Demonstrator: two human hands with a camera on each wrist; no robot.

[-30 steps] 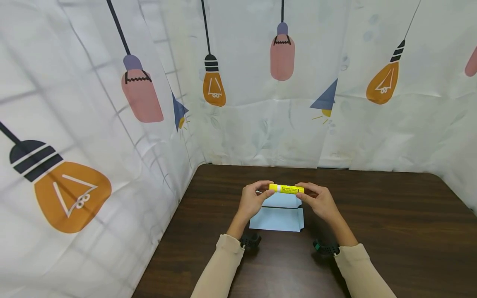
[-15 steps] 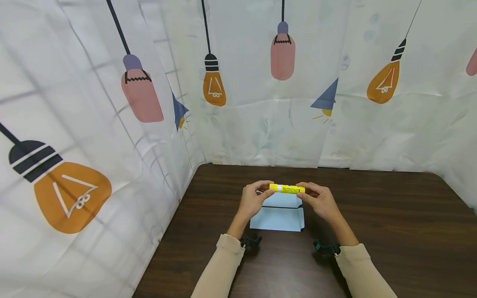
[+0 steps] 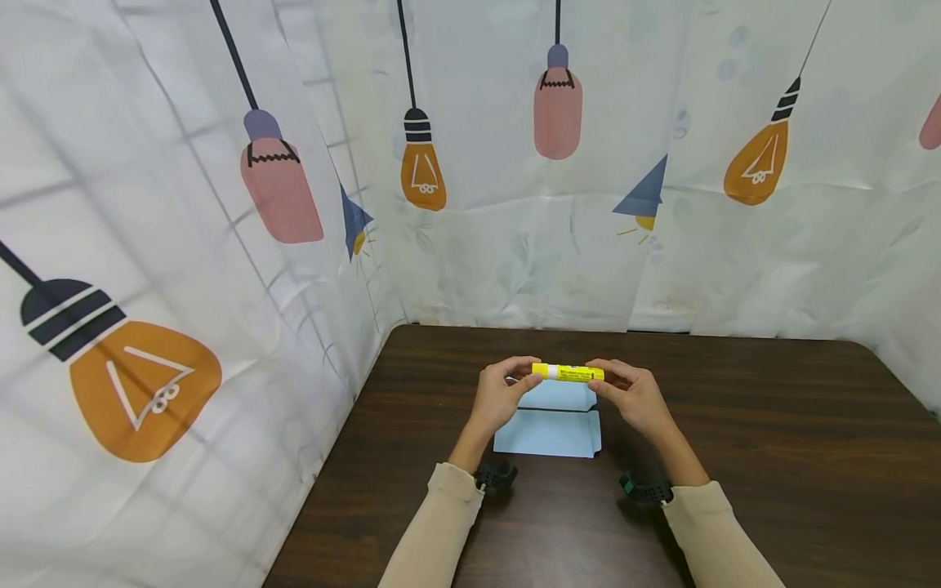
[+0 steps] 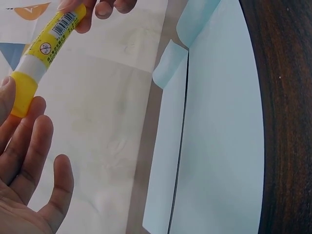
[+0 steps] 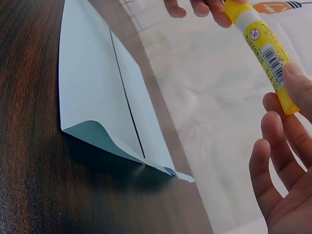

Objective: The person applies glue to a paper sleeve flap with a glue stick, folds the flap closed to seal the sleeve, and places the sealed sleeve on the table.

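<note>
A yellow glue stick (image 3: 577, 373) with a white band is held level above the table between both hands. My left hand (image 3: 502, 394) pinches its yellow cap end between thumb and fingers. At the opposite end, my right hand (image 3: 634, 398) pinches the labelled barrel, whose barcode shows in the right wrist view. The cap (image 4: 24, 92) sits against the white band. Below and behind the hands lies a light blue paper piece (image 3: 547, 432) with a dark line across it and small side flaps; one end flap (image 5: 92, 129) curls up in the right wrist view.
The dark wood-grain table (image 3: 772, 425) extends to both sides and toward a white curtain (image 3: 500, 269) printed with lamps and bulbs. Black straps (image 3: 647, 490) sit on both wrists below cream sleeves (image 3: 720, 531).
The right hand has shifted very slightly to the right with its end of the glue stick. The left hand and the blue paper look nearly the same.
</note>
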